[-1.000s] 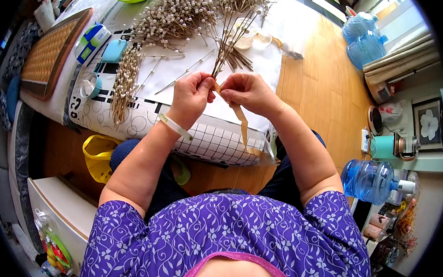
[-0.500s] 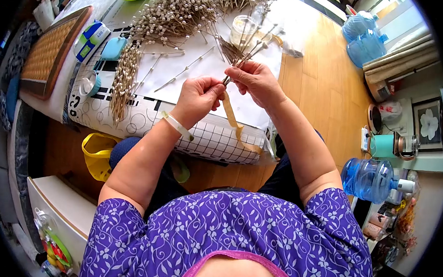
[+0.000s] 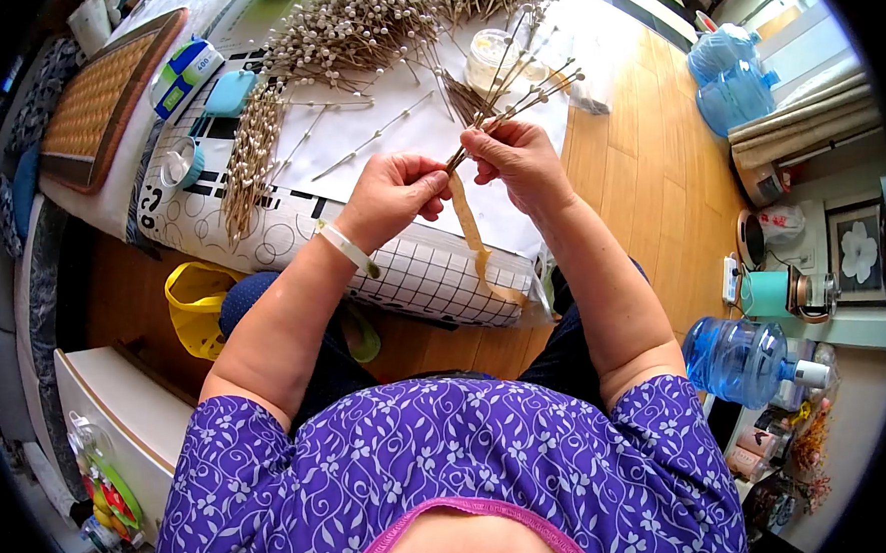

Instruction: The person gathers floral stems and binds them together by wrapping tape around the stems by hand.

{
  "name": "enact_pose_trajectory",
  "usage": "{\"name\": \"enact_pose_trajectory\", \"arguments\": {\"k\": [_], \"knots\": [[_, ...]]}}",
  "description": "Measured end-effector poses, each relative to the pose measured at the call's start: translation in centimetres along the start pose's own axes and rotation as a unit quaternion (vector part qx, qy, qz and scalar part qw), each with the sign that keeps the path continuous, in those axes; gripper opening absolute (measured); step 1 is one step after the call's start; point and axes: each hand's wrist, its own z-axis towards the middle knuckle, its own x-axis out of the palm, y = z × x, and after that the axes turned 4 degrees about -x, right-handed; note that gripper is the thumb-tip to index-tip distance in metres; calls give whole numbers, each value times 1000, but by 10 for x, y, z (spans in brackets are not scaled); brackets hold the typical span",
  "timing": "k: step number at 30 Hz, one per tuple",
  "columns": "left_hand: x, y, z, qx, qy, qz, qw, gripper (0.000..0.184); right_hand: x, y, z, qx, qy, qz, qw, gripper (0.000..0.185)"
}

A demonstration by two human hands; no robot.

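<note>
Patterned table cover (image 3: 413, 278) lies below hands. Stem bundle (image 3: 457, 159) held above it: left hand (image 3: 395, 195) pinches lower end, right hand (image 3: 520, 162) grips higher. Tan tape (image 3: 468, 221) hangs slack beside left hand; loosened pinch could let tape slip.

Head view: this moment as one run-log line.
left hand: pinching near end of stems | right hand: holding stems farther along | tape: hanging below
</note>
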Motion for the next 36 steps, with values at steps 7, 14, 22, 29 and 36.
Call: {"name": "enact_pose_trajectory", "arguments": {"k": [7, 14, 22, 29, 36], "knots": [[3, -1, -1, 22, -27, 4, 999, 14, 6, 0, -1, -4, -10, 7, 1000, 15], [4, -1, -2, 50, -55, 26, 997, 16, 4, -2, 0, 4, -6, 30, 1000, 16], [5, 1, -1, 49, -66, 6, 997, 14, 4, 3, -1, 15, -1, 55, 998, 19], [5, 0, -2, 54, -61, 2, 997, 12, 1, 2, 0, 10, 28, 82, 996, 19], [6, 1, -2, 78, -66, -10, 995, 13, 3, 3, 2, 15, 18, 82, 996, 16]]}}
